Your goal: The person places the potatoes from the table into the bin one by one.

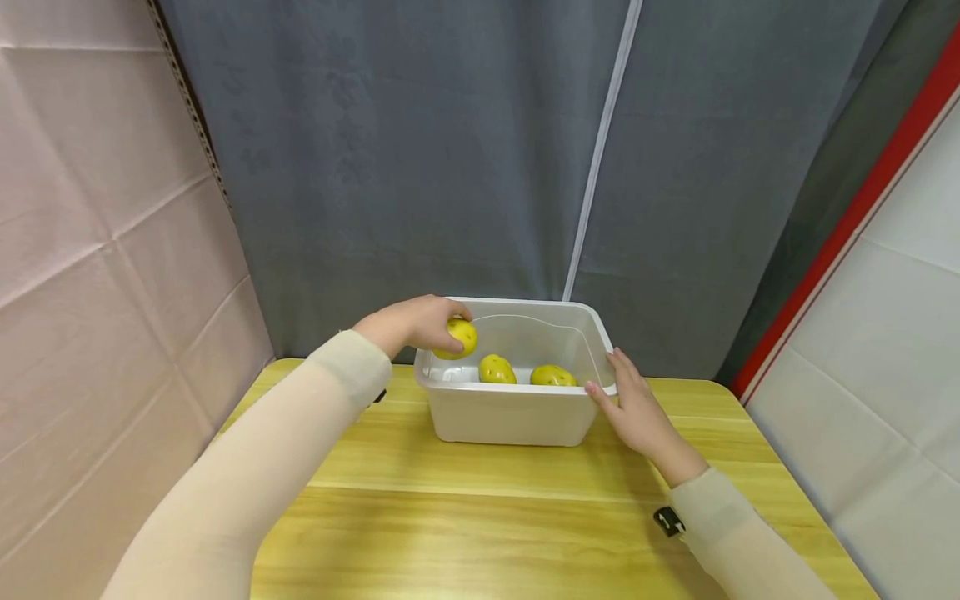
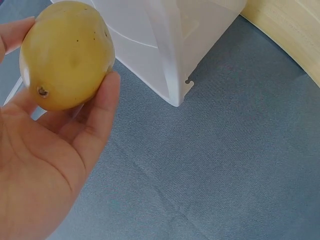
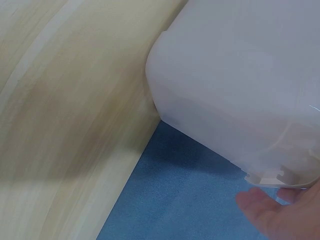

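Note:
My left hand [image 1: 431,323] grips a yellow potato [image 1: 459,340] over the left end of a white plastic bin [image 1: 510,414]. Up close, this potato [image 2: 67,57] has small dark specks and a brown stem-end spot; thumb and fingertips hold it on opposite sides. Inside the bin lie two more potatoes, one near the middle [image 1: 497,369] and one farther right [image 1: 552,376], both partly hidden by the front wall. With fingers fairly straight, my right hand [image 1: 637,412] rests against the bin's right end, its thumb at the front corner. Its fingertips [image 3: 255,197] show beside the rim in the right wrist view.
Beneath the bin is a light wood-grain table [image 1: 480,533], with the bin close to its back edge. A grey-blue curtain [image 1: 420,167] hangs behind. Pale cloth panels stand at the left [image 1: 112,250] and right [image 1: 885,358].

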Tool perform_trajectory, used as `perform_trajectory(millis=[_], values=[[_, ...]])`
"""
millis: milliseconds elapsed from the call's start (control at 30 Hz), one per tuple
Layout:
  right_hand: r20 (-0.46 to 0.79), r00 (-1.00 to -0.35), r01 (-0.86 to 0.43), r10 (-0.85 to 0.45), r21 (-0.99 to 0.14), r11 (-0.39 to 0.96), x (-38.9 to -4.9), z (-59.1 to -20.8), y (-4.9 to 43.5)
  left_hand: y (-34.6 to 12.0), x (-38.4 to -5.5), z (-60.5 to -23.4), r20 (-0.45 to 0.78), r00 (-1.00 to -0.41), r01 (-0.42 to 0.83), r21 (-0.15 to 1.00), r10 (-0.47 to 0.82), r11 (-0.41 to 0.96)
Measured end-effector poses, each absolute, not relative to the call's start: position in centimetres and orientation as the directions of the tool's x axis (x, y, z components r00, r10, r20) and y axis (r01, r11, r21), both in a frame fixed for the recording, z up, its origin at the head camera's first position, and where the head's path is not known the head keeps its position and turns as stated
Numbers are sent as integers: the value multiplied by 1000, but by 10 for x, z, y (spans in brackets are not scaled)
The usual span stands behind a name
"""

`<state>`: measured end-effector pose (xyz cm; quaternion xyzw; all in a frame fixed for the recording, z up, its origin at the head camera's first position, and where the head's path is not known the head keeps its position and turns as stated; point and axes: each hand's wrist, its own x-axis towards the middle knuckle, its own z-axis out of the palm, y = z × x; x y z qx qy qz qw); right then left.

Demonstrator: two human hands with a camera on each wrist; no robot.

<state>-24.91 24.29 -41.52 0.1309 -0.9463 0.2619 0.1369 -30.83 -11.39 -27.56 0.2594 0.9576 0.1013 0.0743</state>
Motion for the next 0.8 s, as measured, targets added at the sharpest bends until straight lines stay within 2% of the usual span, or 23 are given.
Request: perform_trajectory(millis=[800], values=[[312, -935, -307, -169, -470, 828, -247, -414, 241, -114, -308, -277, -69, -848, 500, 229, 526, 835]])
